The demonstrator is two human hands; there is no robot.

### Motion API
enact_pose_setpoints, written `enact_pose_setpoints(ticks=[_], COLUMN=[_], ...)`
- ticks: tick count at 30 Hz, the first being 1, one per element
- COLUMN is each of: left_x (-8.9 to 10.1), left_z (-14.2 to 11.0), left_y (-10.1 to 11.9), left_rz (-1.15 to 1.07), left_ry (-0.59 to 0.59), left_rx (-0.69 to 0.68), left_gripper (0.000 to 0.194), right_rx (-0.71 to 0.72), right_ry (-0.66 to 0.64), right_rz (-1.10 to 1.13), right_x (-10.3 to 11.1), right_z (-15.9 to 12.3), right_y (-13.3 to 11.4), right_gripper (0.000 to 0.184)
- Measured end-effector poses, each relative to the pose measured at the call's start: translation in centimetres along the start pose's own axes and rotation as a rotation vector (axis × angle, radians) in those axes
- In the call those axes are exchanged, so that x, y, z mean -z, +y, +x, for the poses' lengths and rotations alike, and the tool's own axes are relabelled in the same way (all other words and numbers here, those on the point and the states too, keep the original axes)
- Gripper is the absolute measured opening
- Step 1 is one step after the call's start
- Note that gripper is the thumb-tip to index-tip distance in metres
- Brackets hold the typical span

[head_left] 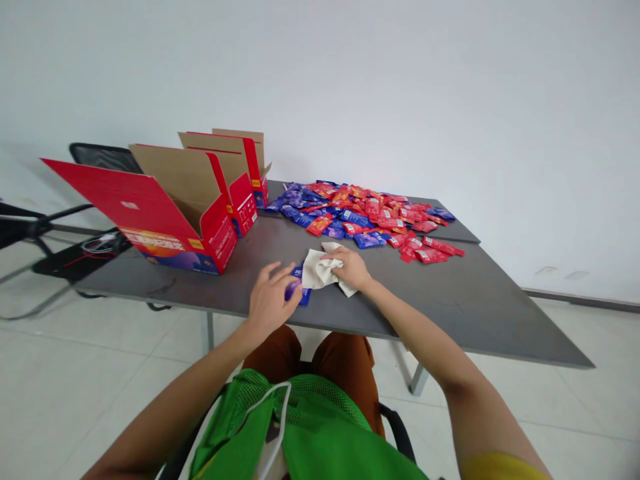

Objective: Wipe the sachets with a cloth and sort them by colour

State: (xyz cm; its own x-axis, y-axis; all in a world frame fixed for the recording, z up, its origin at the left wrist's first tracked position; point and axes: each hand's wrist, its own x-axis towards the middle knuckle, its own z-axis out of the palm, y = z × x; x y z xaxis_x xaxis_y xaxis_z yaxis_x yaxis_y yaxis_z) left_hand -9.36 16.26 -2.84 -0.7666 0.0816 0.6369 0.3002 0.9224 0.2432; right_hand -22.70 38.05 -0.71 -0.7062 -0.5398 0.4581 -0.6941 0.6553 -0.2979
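Observation:
My right hand point(350, 267) is closed around a crumpled off-white cloth point(316, 269) on the tabletop near the front edge. Part of a blue and purple sachet point(304, 297) lies flat under the cloth's left side. Just left of it is my left hand point(273, 297), its fingers spread and slightly curled, with nothing visibly held. The fingertips overlap the sachet in view; whether they touch it I cannot tell.
A loose heap of red and blue sachets point(370, 215) covers the back of the grey table point(440, 300). Three open red cartons point(170, 223) stand at the left, flaps raised. Behind them is a black mesh chair point(105, 158); a white wall point(380, 87) rises at the back.

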Motion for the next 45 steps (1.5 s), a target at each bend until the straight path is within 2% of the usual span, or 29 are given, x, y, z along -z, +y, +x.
enact_pose_setpoints(ticks=[2, 3, 5, 7, 9, 11, 14, 17, 23, 28, 33, 37, 40, 43, 45], left_x=[-0.7, -1.2, -1.9, -2.3, -2.3, -2.0, -1.4, -1.0, -1.9, -2.3, -1.2, -0.8, -2.0, -4.2, -5.9], left_z=[1.1, 1.5, 2.0, 2.4, 2.9, 3.6, 4.6, 5.2, 5.5, 6.1, 7.1, 9.0, 12.5, 17.5, 21.0], left_y=[-0.6, -1.1, -2.6, -4.5, -6.6, -8.7, -11.2, -13.0, -15.6, -17.2, -17.7, -16.4, -14.7, -12.9, -12.0], left_rz=[-0.040, -0.036, 0.003, 0.061, 0.119, 0.161, 0.194, 0.212, 0.164, 0.158, 0.274, 0.358, 0.366, 0.357, 0.339], left_ry=[-0.207, -0.291, -0.402, -0.450, -0.480, -0.526, -0.611, -0.604, -0.462, -0.442, -0.478, -0.494, -0.416, -0.376, -0.362], left_rx=[-0.236, -0.310, -0.398, -0.397, -0.333, -0.255, -0.177, -0.121, -0.035, -0.069, -0.163, -0.182, -0.128, -0.074, -0.095], left_gripper=[0.038, 0.041, 0.047, 0.054, 0.056, 0.054, 0.058, 0.066, 0.059, 0.058, 0.061, 0.056, 0.054, 0.049, 0.046], right_rx=[-0.055, -0.093, -0.120, -0.146, -0.169, -0.239, -0.265, -0.228, -0.214, -0.217, -0.231, -0.300, -0.327, -0.334, -0.336], right_ry=[0.131, 0.181, 0.193, 0.131, 0.041, 0.042, 0.073, 0.090, 0.141, 0.135, 0.110, 0.120, 0.121, 0.109, 0.098], right_rz=[0.074, 0.067, -0.042, -0.266, -0.425, -0.507, -0.550, -0.542, -0.514, -0.520, -0.536, -0.590, -0.597, -0.579, -0.560], right_x=[1.3, 2.0, 3.3, 4.1, 4.3, 4.1, 3.6, 3.3, 2.9, 3.1, 3.1, 2.5, 2.0, 2.0, 2.1], right_z=[-1.2, -2.0, -4.2, -6.6, -9.1, -11.0, -12.8, -13.4, -13.5, -13.6, -13.6, -13.7, -13.8, -13.9, -13.9], right_y=[0.7, 0.9, 1.0, 0.8, 0.5, 0.1, 0.0, 0.6, 1.3, 1.1, 0.9, 0.6, 0.5, 0.4, 0.3], right_gripper=[0.045, 0.044, 0.044, 0.044, 0.042, 0.036, 0.042, 0.045, 0.044, 0.043, 0.043, 0.046, 0.046, 0.047, 0.047])
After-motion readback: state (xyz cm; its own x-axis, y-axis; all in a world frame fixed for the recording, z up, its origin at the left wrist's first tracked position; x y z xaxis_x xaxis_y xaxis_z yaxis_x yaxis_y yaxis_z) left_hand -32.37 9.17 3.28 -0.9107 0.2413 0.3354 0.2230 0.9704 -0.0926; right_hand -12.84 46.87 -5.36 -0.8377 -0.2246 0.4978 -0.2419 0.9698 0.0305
